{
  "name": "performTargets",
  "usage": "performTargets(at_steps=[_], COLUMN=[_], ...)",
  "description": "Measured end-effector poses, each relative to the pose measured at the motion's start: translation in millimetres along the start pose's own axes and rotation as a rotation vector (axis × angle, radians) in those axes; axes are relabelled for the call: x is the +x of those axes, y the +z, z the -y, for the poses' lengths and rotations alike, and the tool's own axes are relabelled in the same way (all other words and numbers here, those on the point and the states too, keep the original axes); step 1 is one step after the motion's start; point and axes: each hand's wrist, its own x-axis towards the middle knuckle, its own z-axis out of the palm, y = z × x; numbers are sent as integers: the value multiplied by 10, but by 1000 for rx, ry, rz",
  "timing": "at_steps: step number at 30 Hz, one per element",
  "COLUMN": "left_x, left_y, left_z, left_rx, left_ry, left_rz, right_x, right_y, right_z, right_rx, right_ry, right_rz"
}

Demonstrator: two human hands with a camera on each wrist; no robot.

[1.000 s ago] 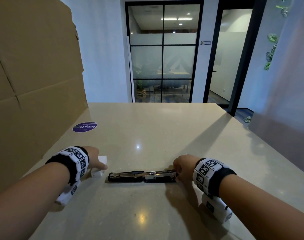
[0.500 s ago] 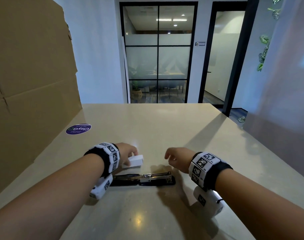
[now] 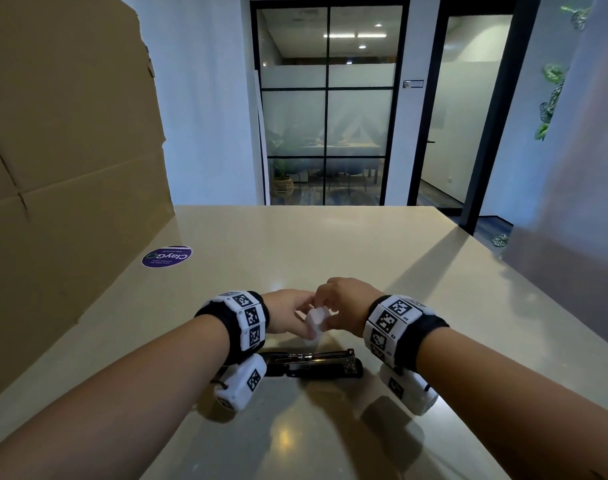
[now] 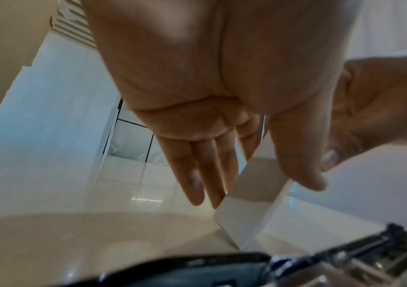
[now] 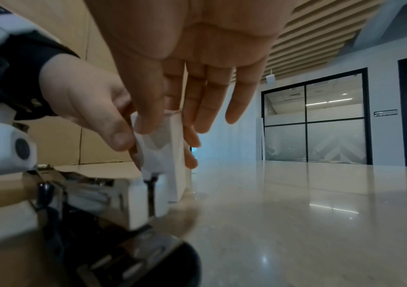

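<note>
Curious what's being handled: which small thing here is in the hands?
The white box, pinched by the left hand and right hand; the black stapler and purple sticker lie flat on the table.

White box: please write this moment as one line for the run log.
left hand: pinches white box | right hand: pinches its top | stapler: open, flat on table

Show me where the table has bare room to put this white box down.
Bare table lies beyond the white box, between the purple sticker and the right edge. Crowded: the near middle, where the left hand and right hand hold that box by the stapler.
</note>
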Motion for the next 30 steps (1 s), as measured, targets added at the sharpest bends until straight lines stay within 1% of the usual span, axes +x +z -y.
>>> performTargets(at_steps=[3,11,16,20,24,27,30], left_x=[-2,6,8,2,1,-7,-11], left_y=[-32,-58,-40,-44,-94,-113,-137], left_z=[1,31,96,118,64,39,17], left_rx=[22,-49,-58,-70,-34,-20,29], left_ry=[-15,-50,-86,-54,-31,-33,-42], left_rz=[-37,13,32,43,43,32,-9], right_x=[49,144,149,179,214,150,81], right_y=[-19,-22,-6,33,69,11,-40], right_z=[37,46,53,31,-8,17,57], right_rx=[-12,-65,-81,-99,-50,-22,37], right_ry=[-11,-25,-56,-47,-53,-45,2], right_rz=[4,-3,-95,-82,-64,-22,-39])
